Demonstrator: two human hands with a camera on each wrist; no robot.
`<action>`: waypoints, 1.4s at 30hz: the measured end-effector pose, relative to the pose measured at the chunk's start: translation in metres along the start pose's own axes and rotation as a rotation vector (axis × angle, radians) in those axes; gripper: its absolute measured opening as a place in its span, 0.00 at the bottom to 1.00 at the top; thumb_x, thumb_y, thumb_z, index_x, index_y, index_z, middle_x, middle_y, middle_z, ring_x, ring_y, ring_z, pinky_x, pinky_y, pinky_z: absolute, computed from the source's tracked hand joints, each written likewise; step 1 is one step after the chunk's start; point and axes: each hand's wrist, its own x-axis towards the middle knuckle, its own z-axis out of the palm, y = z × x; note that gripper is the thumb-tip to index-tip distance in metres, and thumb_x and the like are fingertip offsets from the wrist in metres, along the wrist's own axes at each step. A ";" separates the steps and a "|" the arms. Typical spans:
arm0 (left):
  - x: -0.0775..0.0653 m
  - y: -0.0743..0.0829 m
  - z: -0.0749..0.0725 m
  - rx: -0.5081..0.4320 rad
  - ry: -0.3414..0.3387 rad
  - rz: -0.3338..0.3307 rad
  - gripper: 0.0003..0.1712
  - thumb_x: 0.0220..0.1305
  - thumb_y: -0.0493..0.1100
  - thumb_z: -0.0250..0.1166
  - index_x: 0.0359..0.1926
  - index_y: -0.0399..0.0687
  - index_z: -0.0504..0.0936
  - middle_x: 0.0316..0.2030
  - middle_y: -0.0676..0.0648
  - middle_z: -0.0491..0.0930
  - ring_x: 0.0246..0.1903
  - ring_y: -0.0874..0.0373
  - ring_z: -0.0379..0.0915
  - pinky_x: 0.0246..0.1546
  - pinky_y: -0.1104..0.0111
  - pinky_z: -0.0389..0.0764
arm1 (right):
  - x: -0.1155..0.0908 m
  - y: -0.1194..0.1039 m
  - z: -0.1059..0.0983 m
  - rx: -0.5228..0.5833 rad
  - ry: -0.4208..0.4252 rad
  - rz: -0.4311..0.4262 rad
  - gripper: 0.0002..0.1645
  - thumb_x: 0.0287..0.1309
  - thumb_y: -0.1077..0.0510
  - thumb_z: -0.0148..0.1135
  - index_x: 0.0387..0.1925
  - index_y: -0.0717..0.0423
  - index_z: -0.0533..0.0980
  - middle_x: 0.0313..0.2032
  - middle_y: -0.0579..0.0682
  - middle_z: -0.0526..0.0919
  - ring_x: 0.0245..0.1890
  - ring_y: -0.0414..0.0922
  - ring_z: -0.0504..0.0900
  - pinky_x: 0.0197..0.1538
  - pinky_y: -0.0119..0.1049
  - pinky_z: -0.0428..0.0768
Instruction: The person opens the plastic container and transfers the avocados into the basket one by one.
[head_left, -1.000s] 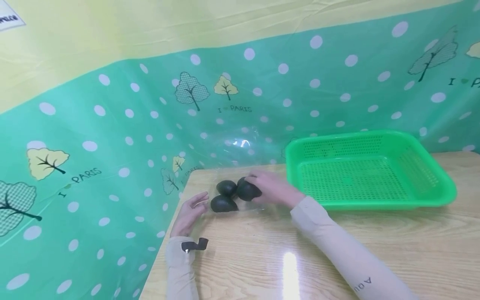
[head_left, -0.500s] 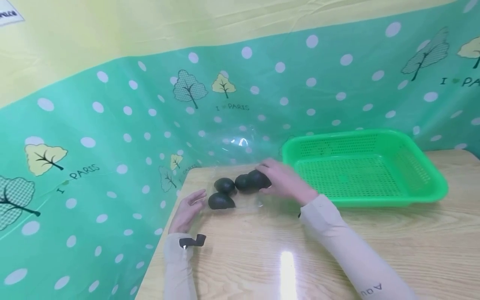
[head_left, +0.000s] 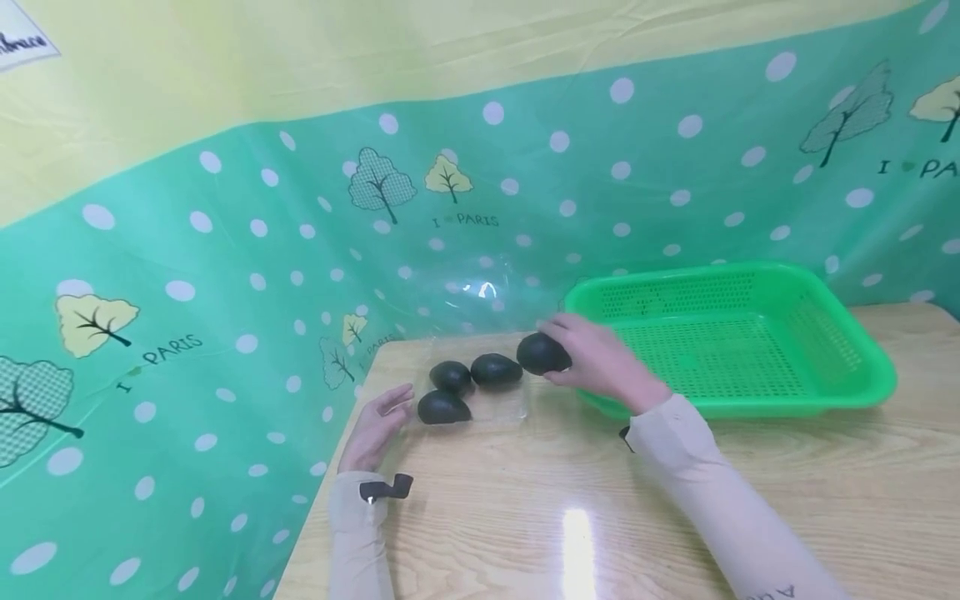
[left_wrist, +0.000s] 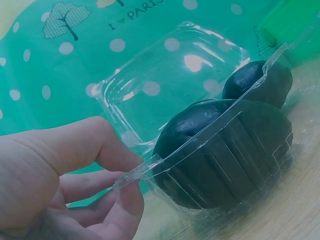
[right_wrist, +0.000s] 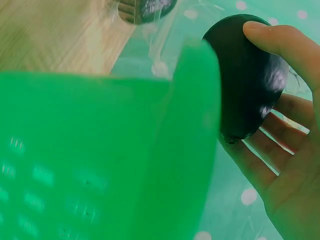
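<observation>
My right hand (head_left: 600,358) grips a dark avocado (head_left: 543,354), thumb on one side and fingers on the other, between the clear plastic clamshell box (head_left: 512,408) and the green basket (head_left: 855,398). Three more dark avocados lie in the box: one at the back left (head_left: 450,377), one at the back right (head_left: 497,372) and one at the front left (head_left: 444,407). At the box's left side, my left hand (left_wrist: 75,170) pinches the rim between thumb and fingers. The box's clear lid (left_wrist: 165,65) stands raised behind them.
The basket, with perforated walls and floor, sits at the back right of the wooden table (head_left: 480,508). A polka-dot curtain (head_left: 247,250) hangs behind the table and along its left side. Each wrist carries a dark strap mount.
My right hand has carried its avocado rightward out of the box toward the basket, uncovering another avocado at the back right. The left hand stays at the box rim.
</observation>
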 end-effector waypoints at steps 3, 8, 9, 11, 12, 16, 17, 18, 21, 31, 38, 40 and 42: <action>-0.001 -0.001 0.001 0.012 0.001 0.005 0.34 0.63 0.31 0.56 0.71 0.40 0.64 0.70 0.37 0.65 0.70 0.43 0.61 0.72 0.52 0.59 | -0.004 0.004 -0.005 0.005 0.010 0.018 0.41 0.46 0.51 0.78 0.62 0.58 0.74 0.56 0.57 0.79 0.54 0.54 0.79 0.54 0.51 0.81; -0.001 -0.001 0.000 -0.005 0.005 0.005 0.36 0.61 0.30 0.55 0.71 0.39 0.64 0.70 0.37 0.65 0.69 0.43 0.63 0.71 0.52 0.60 | -0.010 0.011 -0.013 0.019 0.019 0.048 0.39 0.45 0.52 0.78 0.60 0.58 0.76 0.56 0.56 0.79 0.55 0.54 0.79 0.54 0.52 0.80; -0.001 -0.001 0.000 -0.013 0.004 0.001 0.36 0.60 0.29 0.54 0.71 0.39 0.64 0.70 0.38 0.65 0.69 0.44 0.63 0.71 0.53 0.60 | -0.011 0.012 -0.014 0.019 0.017 0.057 0.39 0.45 0.52 0.78 0.60 0.57 0.76 0.56 0.56 0.79 0.55 0.54 0.79 0.55 0.52 0.80; 0.000 -0.002 0.001 -0.020 0.001 -0.005 0.36 0.61 0.29 0.55 0.71 0.39 0.64 0.70 0.38 0.65 0.68 0.44 0.64 0.71 0.54 0.61 | -0.013 0.015 -0.017 0.022 0.012 0.079 0.38 0.45 0.52 0.78 0.60 0.57 0.76 0.56 0.56 0.79 0.55 0.54 0.78 0.55 0.52 0.80; 0.001 -0.002 0.001 -0.019 -0.001 -0.005 0.36 0.61 0.29 0.54 0.71 0.39 0.64 0.70 0.38 0.65 0.68 0.45 0.64 0.71 0.54 0.61 | -0.014 0.016 -0.018 0.020 0.010 0.087 0.38 0.46 0.51 0.78 0.60 0.57 0.76 0.56 0.56 0.78 0.56 0.54 0.78 0.55 0.52 0.80; -0.001 -0.002 -0.001 -0.015 -0.002 -0.002 0.36 0.61 0.29 0.55 0.72 0.38 0.63 0.71 0.37 0.64 0.69 0.44 0.62 0.71 0.53 0.60 | -0.016 0.021 -0.021 0.023 0.011 0.102 0.39 0.46 0.51 0.78 0.60 0.60 0.75 0.58 0.58 0.77 0.57 0.55 0.77 0.57 0.53 0.79; -0.001 -0.002 -0.001 -0.016 -0.002 0.001 0.36 0.61 0.30 0.55 0.72 0.38 0.63 0.71 0.37 0.64 0.70 0.44 0.61 0.72 0.53 0.59 | -0.017 0.023 -0.021 0.021 0.015 0.104 0.40 0.46 0.51 0.78 0.60 0.60 0.75 0.59 0.59 0.77 0.57 0.55 0.77 0.57 0.53 0.79; -0.002 -0.002 -0.001 -0.016 -0.001 0.003 0.36 0.61 0.30 0.55 0.72 0.37 0.63 0.71 0.37 0.64 0.70 0.44 0.61 0.72 0.53 0.59 | -0.017 0.024 -0.022 0.018 0.018 0.104 0.40 0.46 0.51 0.78 0.61 0.61 0.74 0.59 0.59 0.77 0.57 0.56 0.77 0.57 0.53 0.78; -0.002 -0.001 -0.002 -0.012 0.000 0.009 0.35 0.62 0.30 0.55 0.72 0.37 0.63 0.70 0.36 0.64 0.70 0.43 0.60 0.72 0.53 0.58 | -0.021 0.028 -0.023 0.024 0.022 0.120 0.40 0.46 0.51 0.78 0.60 0.61 0.74 0.57 0.59 0.77 0.55 0.56 0.78 0.55 0.54 0.79; 0.001 -0.003 0.000 -0.030 0.022 -0.004 0.34 0.61 0.30 0.56 0.70 0.41 0.66 0.70 0.38 0.66 0.68 0.45 0.64 0.71 0.55 0.61 | -0.035 0.046 -0.026 0.029 0.000 0.192 0.41 0.49 0.50 0.75 0.61 0.65 0.73 0.58 0.63 0.77 0.52 0.60 0.79 0.49 0.56 0.80; 0.000 0.000 0.000 0.009 0.002 -0.002 0.35 0.61 0.29 0.56 0.71 0.41 0.66 0.70 0.39 0.65 0.68 0.45 0.63 0.71 0.52 0.60 | -0.040 0.058 -0.027 0.034 -0.041 0.225 0.41 0.51 0.49 0.74 0.62 0.67 0.72 0.58 0.65 0.76 0.51 0.62 0.79 0.47 0.58 0.80; 0.000 0.001 0.001 0.014 -0.005 0.000 0.35 0.61 0.29 0.55 0.71 0.41 0.66 0.70 0.38 0.65 0.68 0.45 0.63 0.71 0.52 0.59 | -0.041 0.061 -0.027 0.031 -0.059 0.235 0.41 0.51 0.48 0.74 0.61 0.67 0.73 0.58 0.66 0.76 0.50 0.61 0.80 0.46 0.57 0.81; 0.000 0.001 0.000 -0.002 -0.014 -0.002 0.35 0.60 0.28 0.55 0.71 0.39 0.65 0.70 0.37 0.65 0.69 0.44 0.63 0.72 0.52 0.59 | -0.042 0.062 -0.025 0.032 -0.086 0.249 0.41 0.51 0.48 0.74 0.61 0.68 0.73 0.58 0.67 0.76 0.51 0.62 0.79 0.47 0.57 0.80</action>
